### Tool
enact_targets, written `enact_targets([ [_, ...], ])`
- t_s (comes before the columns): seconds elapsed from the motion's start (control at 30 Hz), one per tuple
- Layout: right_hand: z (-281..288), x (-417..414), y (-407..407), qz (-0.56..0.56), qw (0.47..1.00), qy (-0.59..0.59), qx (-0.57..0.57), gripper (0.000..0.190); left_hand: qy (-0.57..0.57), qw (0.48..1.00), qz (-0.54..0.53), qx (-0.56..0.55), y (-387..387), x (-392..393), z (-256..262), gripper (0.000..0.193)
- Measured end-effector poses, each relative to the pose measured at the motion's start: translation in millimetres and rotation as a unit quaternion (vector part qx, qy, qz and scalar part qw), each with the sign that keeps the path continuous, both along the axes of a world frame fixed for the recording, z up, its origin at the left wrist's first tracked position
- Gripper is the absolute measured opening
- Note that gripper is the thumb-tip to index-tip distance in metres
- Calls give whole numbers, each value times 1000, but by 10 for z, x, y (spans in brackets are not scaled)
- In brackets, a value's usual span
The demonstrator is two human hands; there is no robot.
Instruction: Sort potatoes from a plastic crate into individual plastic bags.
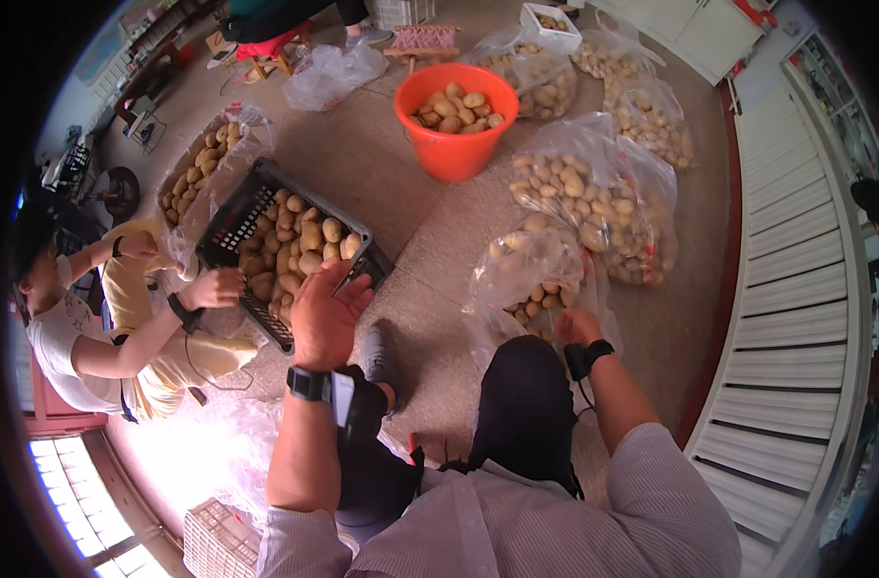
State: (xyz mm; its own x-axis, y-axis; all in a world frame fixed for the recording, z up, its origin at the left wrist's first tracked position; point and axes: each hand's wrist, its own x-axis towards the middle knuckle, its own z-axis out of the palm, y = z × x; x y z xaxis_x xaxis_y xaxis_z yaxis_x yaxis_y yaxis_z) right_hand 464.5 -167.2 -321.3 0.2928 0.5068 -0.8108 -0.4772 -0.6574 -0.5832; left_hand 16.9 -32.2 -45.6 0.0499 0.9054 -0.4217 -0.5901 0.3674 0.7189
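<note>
My left hand hovers at the near right corner of a black plastic crate, palm turned up and fingers apart, with nothing in it. Brown potatoes fill much of that crate. On the other side, my right hand is at the mouth of a clear plastic bag beside my knee. Its fingers look curled, and whether they grip the bag or a potato cannot be made out. Several smaller potatoes show inside the bag's opening.
An orange bucket of potatoes stands ahead. Large clear bags of potatoes line the right side, near a white radiator. At left sits a co-worker, one hand at the crate's edge, beside another potato-filled container.
</note>
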Motion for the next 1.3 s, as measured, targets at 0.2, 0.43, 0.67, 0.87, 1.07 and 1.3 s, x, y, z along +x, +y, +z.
enact_targets([
  [0.2,-588,-62,-341,603,493,-618,106,14,54,997,-49,-8,-182,436,189,20],
  [0.43,-684,-406,-299,469,724,-506,-7,21,79,994,-70,-6,24,392,121,24],
  [0.67,-886,-446,-75,595,691,-407,-57,36,69,995,-67,-15,69,449,177,23],
  [0.87,-932,-569,163,505,762,-403,-46,47,65,995,-66,-31,89,405,166,22],
  [1.07,-986,-754,589,575,679,-452,64,45,57,997,-47,-30,94,295,120,25],
  [1.3,-1332,-885,854,505,685,-488,191,34,89,994,-36,-49,109,164,55,24],
])
